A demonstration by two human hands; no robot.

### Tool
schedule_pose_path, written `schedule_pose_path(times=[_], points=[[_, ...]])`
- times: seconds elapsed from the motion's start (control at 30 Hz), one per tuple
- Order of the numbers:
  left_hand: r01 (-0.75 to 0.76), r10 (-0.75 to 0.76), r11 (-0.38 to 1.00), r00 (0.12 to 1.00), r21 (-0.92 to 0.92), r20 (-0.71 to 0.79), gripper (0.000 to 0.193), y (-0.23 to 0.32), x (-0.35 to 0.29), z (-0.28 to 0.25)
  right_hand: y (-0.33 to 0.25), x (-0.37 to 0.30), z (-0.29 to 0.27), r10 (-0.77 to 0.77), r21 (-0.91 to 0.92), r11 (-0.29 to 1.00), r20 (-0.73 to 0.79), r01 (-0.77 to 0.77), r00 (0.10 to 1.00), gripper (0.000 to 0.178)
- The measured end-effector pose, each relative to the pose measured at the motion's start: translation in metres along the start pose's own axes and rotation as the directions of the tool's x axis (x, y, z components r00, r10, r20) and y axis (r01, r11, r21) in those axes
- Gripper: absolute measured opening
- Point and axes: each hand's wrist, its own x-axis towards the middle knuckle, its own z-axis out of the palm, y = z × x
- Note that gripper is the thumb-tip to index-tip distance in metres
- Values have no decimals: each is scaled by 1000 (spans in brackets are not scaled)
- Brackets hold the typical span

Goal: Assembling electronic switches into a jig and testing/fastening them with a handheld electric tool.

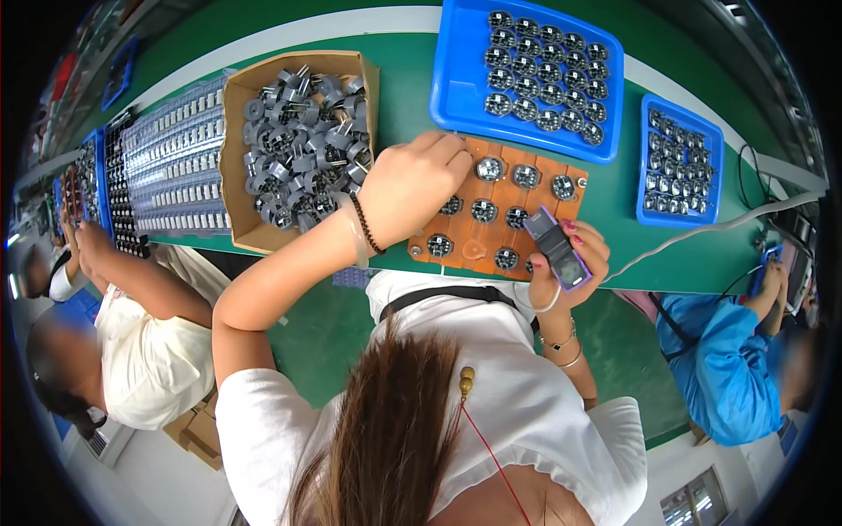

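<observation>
My left hand point(419, 186) reaches over the upper left corner of an orange-brown board point(566, 210), its fingers curled down and pressed together; whatever they grip is hidden beneath them. Several small round circuit parts point(483, 210) sit in the board's recesses, and one recess near the front edge is bare. At the board's right front corner, my right hand point(579, 254) is wrapped round a small purple-edged grey device point(559, 249), held tilted. This device covers part of a round piece behind it.
Left of the board stands a cardboard box point(372, 105) heaped with grey pronged plug parts point(307, 145). Clear plastic trays point(175, 158) lie beyond it. Behind are a large blue tray point(465, 66) and a smaller one point(675, 217) with round parts. A cable point(684, 232) crosses the right; co-workers sit both sides.
</observation>
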Motion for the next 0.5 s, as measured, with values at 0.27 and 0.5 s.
schedule_pose_path(times=[0.27, 0.5], points=[[2, -2, 1000, 1000, -2, 3, 19, 9, -2, 1, 7, 4, -4, 2, -43, 999, 6, -2, 1000, 53], [8, -2, 997, 997, -73, 79, 23, 2, -3, 0, 6, 5, -4, 17, -78, 997, -10, -18, 1000, 53]])
